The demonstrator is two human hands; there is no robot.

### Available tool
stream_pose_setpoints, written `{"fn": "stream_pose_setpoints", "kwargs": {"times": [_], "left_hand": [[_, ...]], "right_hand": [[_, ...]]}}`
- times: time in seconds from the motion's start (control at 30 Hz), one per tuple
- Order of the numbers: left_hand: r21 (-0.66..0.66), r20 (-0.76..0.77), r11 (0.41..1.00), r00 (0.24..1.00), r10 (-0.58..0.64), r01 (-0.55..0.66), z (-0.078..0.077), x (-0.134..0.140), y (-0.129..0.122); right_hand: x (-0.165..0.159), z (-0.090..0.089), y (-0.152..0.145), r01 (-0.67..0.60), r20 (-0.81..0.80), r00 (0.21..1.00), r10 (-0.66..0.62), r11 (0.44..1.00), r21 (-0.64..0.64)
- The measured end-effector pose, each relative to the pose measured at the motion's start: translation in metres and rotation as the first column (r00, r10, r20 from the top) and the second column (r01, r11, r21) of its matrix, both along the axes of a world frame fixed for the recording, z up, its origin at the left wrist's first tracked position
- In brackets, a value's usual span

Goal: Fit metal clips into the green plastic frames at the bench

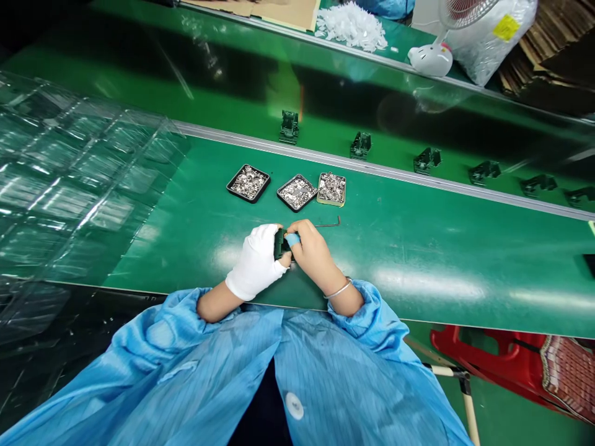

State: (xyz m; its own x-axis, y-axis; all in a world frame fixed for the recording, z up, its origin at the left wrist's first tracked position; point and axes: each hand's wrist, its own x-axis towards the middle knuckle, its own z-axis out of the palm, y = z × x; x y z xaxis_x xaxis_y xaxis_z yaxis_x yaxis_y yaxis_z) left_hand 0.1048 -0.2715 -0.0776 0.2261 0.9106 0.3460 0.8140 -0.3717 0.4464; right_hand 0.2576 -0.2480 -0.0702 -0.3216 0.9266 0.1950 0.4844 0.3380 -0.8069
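A small green circuit board assembly (279,244) is in my left hand (255,261), which wears a white fingerless glove and is closed around it. Bent over the same assembly from the other side is my right hand (312,251), bare apart from a blue wrap on one finger. Its fingers are pressed together against the assembly, and their tips are partly hidden. An L-shaped hex key (331,223) lies on the green table just beyond my right hand. Farther off, three small trays hold shiny metal parts: a left tray (248,183), a middle tray (296,192) and a right tray (331,189).
Several circuit board assemblies, such as one (289,127), stand in a row on the green strip behind a metal rail (372,167). Clear plastic blister trays (69,179) cover the left side. A white fan (432,59) and a pile of white pieces (351,26) stand at the back.
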Motion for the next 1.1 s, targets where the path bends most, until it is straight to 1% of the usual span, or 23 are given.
{"fn": "stream_pose_setpoints", "kwargs": {"times": [0.1, 0.2, 0.27, 0.37, 0.5, 0.63, 0.7, 0.8, 0.83, 0.9, 0.93, 0.97, 1.03, 1.1], "left_hand": [[-0.082, 0.150, 0.995, 0.988, -0.042, 0.055, -0.005, -0.006, 0.001], [-0.203, 0.280, 0.972, 0.958, -0.056, 0.116, -0.001, -0.012, 0.004], [-0.299, 0.311, 0.946, 0.950, -0.024, 0.122, 0.005, -0.015, 0.006], [-0.388, 0.271, 0.919, 0.962, 0.034, 0.077, 0.011, -0.017, 0.010], [-0.394, 0.248, 0.917, 0.968, 0.038, 0.065, 0.013, -0.017, 0.014], [-0.372, 0.252, 0.928, 0.966, 0.060, 0.039, 0.011, -0.017, 0.014], [-0.377, 0.280, 0.926, 0.957, 0.079, 0.034, 0.010, -0.019, 0.013], [-0.401, 0.391, 0.913, 0.916, 0.093, 0.079, 0.008, -0.025, 0.011], [-0.405, 0.445, 0.909, 0.890, 0.101, 0.099, 0.007, -0.028, 0.011], [-0.407, 0.545, 0.904, 0.829, 0.125, 0.131, 0.005, -0.034, 0.011], [-0.406, 0.577, 0.904, 0.805, 0.139, 0.135, 0.004, -0.038, 0.012], [-0.405, 0.594, 0.905, 0.790, 0.152, 0.130, 0.003, -0.041, 0.013], [-0.407, 0.595, 0.908, 0.784, 0.179, 0.102, 0.000, -0.047, 0.016], [-0.419, 0.584, 0.905, 0.785, 0.206, 0.074, -0.005, -0.051, 0.018]], "right_hand": [[0.003, 0.003, 0.005, -0.082, -0.044, 0.996, 0.079, 0.993, -0.082], [0.001, 0.009, 0.005, -0.099, -0.010, 0.995, 0.098, 0.993, -0.066], [-0.002, 0.013, 0.003, -0.104, 0.048, 0.993, 0.106, 0.993, -0.049], [-0.006, 0.018, 0.001, -0.130, 0.133, 0.981, 0.138, 0.989, -0.064], [-0.012, 0.021, -0.001, -0.152, 0.202, 0.965, 0.165, 0.985, -0.081], [-0.017, 0.021, -0.004, -0.110, 0.222, 0.967, 0.125, 0.991, -0.078], [-0.015, 0.024, 0.000, -0.137, 0.221, 0.963, 0.154, 0.986, -0.090], [-0.004, 0.032, 0.024, -0.204, 0.245, 0.942, 0.228, 0.971, -0.122], [0.000, 0.035, 0.037, -0.172, 0.282, 0.939, 0.197, 0.979, -0.110], [0.005, 0.038, 0.066, -0.056, 0.406, 0.911, 0.073, 0.997, -0.054], [0.005, 0.037, 0.080, -0.009, 0.479, 0.878, 0.026, 0.999, -0.037], [0.004, 0.036, 0.093, 0.001, 0.552, 0.833, 0.020, 0.999, -0.037], [-0.001, 0.030, 0.111, -0.037, 0.670, 0.740, 0.054, 0.999, -0.040], [-0.008, 0.024, 0.119, -0.068, 0.742, 0.666, 0.077, 0.997, -0.042]]}}
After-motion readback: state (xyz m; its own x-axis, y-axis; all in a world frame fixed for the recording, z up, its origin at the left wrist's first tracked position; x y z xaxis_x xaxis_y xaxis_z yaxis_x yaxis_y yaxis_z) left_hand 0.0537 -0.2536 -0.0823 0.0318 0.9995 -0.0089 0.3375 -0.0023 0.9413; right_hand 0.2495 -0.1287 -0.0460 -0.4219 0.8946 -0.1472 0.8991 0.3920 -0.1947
